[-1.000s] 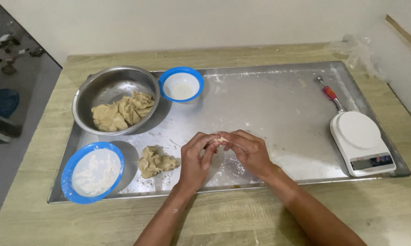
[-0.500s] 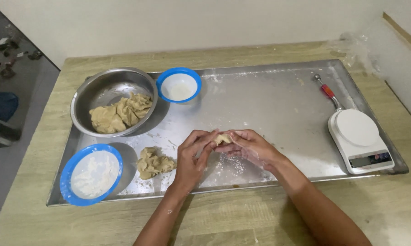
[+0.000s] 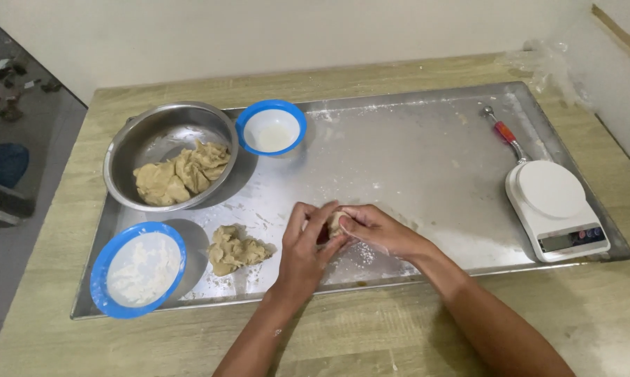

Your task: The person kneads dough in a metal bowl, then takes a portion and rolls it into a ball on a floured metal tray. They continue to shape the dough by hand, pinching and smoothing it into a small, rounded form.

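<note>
Head view, one moment. Both hands meet over the front-centre of the metal tray (image 3: 427, 160), near its front edge. Left hand (image 3: 304, 255) is cupped, fingers curled up around a small piece of dough (image 3: 334, 222). Right hand (image 3: 374, 229) closes over the same piece from the other side, fingertips pinching it. Only a small patch of the dough shows between the fingers; the rest is hidden by them. Both hands grip the piece together, held just above or at the tray surface; cannot tell which.

Surroundings on the tray:
- Loose lump of dough (image 3: 235, 249) just left of the left hand, near the front edge, apart from the hand.
- Blue bowl of flour (image 3: 139, 269) at the front-left corner.
- Steel bowl (image 3: 168, 139) at the back-left, with several torn dough pieces (image 3: 182, 174) inside.
- Small blue bowl (image 3: 271, 129) beside the steel bowl at the back edge, white inside, nearly bare.
- White kitchen scale (image 3: 554, 208) at the front-right corner; red-handled tool (image 3: 503, 132) lies behind it along the right edge.
- Flour dusting scattered on the tray under and around the hands.
Nothing stands between the hands and the lump or bowls. The tray sits on a wooden table (image 3: 371, 335).

Against the earlier frames: hands stay at the same spot, front-centre. Fingers have closed more tightly around the piece; less dough shows than half a second ago. Bowls, lump, scale and tool unchanged in place.
</note>
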